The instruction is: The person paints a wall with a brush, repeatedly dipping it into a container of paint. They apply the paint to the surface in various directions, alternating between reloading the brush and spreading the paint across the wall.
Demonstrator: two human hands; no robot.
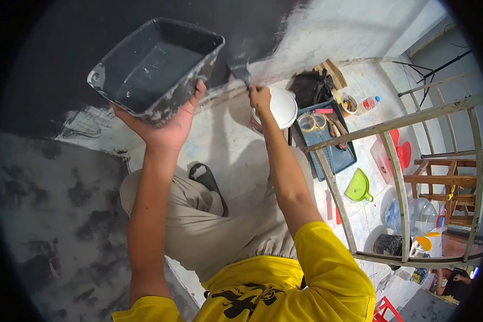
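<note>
My left hand (pixel 172 126) is raised and supports a dark rectangular tub (pixel 172 96) from below, thumb up along its near side. The tub is tilted toward me, its walls smeared with pale and grey residue, with dark grey material inside. My right hand (pixel 260 100) grips a putty knife (pixel 240 68) by its handle, fingers wrapped round it. The knife's broad, grey-smeared blade overlaps the lower edge of the dark coating on the wall (pixel 247 27). Just below my right hand stands a bucket with a white lid (pixel 282 110).
A blue tray (pixel 344 153) holding tape rolls and tools lies right of the bucket, near a black bag (pixel 311 88). A metal ladder (pixel 392 131) crosses the right side. A green dustpan (pixel 358 185) and a large clear bottle (pixel 421 214) lie beyond. A person (pixel 456 282) is at lower right.
</note>
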